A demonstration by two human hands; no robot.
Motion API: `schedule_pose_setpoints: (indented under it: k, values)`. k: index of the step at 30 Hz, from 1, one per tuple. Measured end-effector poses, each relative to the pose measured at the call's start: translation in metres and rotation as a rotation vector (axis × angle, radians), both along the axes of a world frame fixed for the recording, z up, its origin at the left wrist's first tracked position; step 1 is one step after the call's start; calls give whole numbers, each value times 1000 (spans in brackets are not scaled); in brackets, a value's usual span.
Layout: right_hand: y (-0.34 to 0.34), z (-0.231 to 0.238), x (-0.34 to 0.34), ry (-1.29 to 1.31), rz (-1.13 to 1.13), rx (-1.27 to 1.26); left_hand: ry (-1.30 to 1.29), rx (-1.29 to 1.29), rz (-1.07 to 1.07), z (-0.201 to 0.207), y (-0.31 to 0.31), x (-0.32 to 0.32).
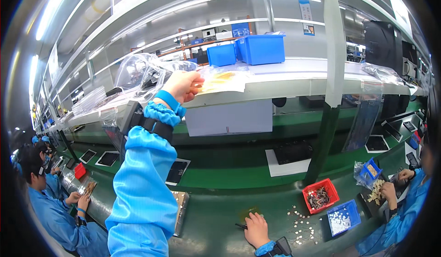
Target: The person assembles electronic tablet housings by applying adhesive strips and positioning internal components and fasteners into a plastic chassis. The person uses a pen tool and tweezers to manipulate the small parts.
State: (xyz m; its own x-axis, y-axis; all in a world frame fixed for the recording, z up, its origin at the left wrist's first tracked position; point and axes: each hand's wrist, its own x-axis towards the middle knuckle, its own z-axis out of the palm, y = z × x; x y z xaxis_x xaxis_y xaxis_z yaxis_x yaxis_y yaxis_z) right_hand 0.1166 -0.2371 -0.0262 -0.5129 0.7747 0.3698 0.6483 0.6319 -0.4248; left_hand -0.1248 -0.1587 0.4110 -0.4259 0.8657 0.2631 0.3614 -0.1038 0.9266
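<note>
One bare hand, the right hand, lies on the green desk at the lower edge of the view. A dark, slender tool projects from its left side; the fingers are bent over, and whether this grip closes on the tool cannot be told. Also near is the left forearm in a blue sleeve (a black strap encircles it near the wrist), extended upward and forward.

To the right of the right hand, small pale pieces lie scattered on the desk. Beyond them stand a red bin of dark-and-metallic parts and a blue tray of white pieces.

Farther forward, a dark flat panel rests on a white sheet.

Above, the left hand is at the front of the white shelf. Its fingers are curled together at the left end of a yellowish packet, which lies on the shelf; whether the grip is clamped on the packet cannot be told.

Behind the packet stand a small blue box and a larger blue box. A rack stands in the background.
</note>
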Motion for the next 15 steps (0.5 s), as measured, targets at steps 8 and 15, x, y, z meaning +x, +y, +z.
schedule_pose_setpoints:
  k: [8,15]
  values:
    - [1,2,1,-6,14,-2,-138,-122,-186,18,-7,24]
    - [-1,2,0,-15,0,3,-310,-96,-195,17,4,-1]
